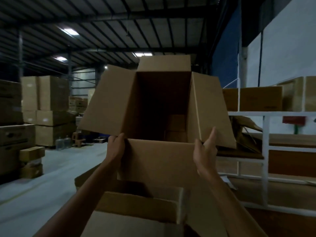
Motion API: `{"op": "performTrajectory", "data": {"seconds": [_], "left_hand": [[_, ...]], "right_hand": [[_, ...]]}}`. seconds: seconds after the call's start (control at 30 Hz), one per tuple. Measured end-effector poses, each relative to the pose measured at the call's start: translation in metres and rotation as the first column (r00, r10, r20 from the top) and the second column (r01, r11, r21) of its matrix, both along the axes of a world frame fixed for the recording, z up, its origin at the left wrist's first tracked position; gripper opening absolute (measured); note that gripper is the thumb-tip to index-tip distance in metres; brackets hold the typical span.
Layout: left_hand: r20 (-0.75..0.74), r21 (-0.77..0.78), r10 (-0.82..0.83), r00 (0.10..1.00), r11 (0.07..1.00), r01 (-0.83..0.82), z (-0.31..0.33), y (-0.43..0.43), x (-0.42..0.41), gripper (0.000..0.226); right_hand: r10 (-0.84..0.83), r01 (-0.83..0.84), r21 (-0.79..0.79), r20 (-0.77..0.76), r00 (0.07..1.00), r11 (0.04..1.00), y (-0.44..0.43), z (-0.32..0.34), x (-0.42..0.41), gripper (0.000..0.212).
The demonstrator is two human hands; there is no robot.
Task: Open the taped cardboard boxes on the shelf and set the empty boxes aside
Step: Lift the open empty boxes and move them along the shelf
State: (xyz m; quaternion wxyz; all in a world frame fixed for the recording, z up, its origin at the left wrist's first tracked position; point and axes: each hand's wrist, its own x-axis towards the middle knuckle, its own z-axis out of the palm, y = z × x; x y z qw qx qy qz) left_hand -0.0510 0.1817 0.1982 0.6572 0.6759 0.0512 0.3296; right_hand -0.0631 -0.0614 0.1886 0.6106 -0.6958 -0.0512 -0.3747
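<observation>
I hold an open brown cardboard box (159, 161) up in front of me, its mouth tipped toward me and all flaps spread out. The inside looks dark and empty. My left hand (116, 147) grips the near left corner of the box where the left flap meets the front flap. My right hand (205, 149) grips the near right corner, thumb on the inside and fingers behind the right flap. Below the held box lies another open cardboard box (140, 207), flaps up.
A white metal shelf (265, 151) stands at the right with closed boxes (259, 98) on its top level and torn cardboard (246, 127) below. Stacks of cartons (51, 100) line the left. Water jugs (62, 142) sit on the grey floor (51, 182).
</observation>
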Motion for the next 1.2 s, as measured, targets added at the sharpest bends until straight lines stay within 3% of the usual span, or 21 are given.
{"op": "performTrajectory", "data": {"seconds": [0.17, 0.33, 0.47, 0.6, 0.73, 0.87, 1.0, 1.13, 1.2], "left_hand": [[-0.086, 0.049, -0.077, 0.993, 0.995, 0.082, -0.012, 0.070, 0.025, 0.021], [-0.278, 0.020, -0.166, 0.946, 0.984, 0.179, -0.042, 0.111, 0.046, 0.034], [-0.421, -0.049, -0.309, 0.852, 0.946, 0.319, -0.067, 0.124, 0.057, 0.019], [-0.487, 0.015, -0.434, 0.758, 0.864, 0.504, -0.100, 0.129, 0.064, 0.017], [-0.611, 0.231, -0.331, 0.719, 0.794, 0.562, -0.109, 0.134, 0.075, 0.024], [-0.700, 0.483, -0.051, 0.712, 0.701, 0.525, -0.112, 0.140, 0.079, 0.052], [-0.618, 0.679, 0.091, 0.781, 0.563, 0.471, -0.105, 0.141, 0.079, 0.043], [-0.582, 0.760, 0.134, 0.802, 0.443, 0.476, -0.102, 0.138, 0.073, 0.036], [-0.355, 0.919, 0.267, 0.896, 0.273, 0.283, -0.102, 0.134, 0.068, 0.029]], "right_hand": [[-0.045, 0.045, -0.009, -0.058, 0.997, 0.999, 0.059, -0.016, 0.014, 0.070], [-0.079, 0.083, 0.020, -0.128, 0.989, 0.996, 0.102, -0.048, 0.036, 0.062], [-0.130, 0.121, -0.050, -0.327, 0.936, 0.991, 0.113, -0.072, 0.052, 0.046], [-0.122, 0.030, -0.159, -0.611, 0.782, 0.987, 0.111, -0.102, 0.061, 0.029], [-0.101, -0.011, -0.153, -0.702, 0.705, 0.988, 0.104, -0.105, 0.057, 0.007], [-0.197, -0.063, -0.319, -0.716, 0.670, 0.946, 0.100, -0.099, 0.052, 0.014], [-0.403, -0.073, -0.609, -0.605, 0.687, 0.790, 0.100, -0.097, 0.052, 0.018], [-0.494, -0.100, -0.757, -0.513, 0.702, 0.645, 0.097, -0.093, 0.043, 0.016], [-0.606, -0.022, -0.849, -0.395, 0.691, 0.528, 0.102, -0.089, 0.031, 0.015]]}}
